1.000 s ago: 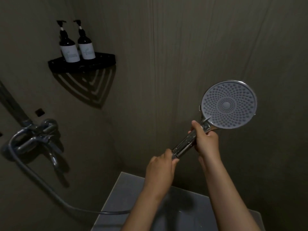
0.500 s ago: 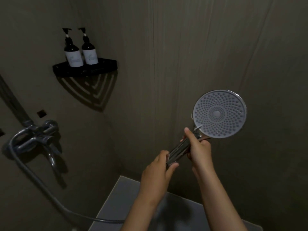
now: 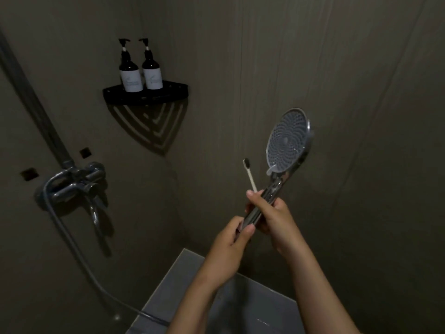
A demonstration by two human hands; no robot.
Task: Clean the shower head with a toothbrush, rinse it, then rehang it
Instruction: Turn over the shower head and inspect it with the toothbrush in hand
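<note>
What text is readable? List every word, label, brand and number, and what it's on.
Left bottle: white label, print too blurred to read.
Right bottle: white label, also too blurred to read.
Shower head, toothbrush: no text visible.

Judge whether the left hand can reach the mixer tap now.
Probably not yet: the left hand grips the handle of the shower head. Otherwise nothing stands between it and the mixer tap.
</note>
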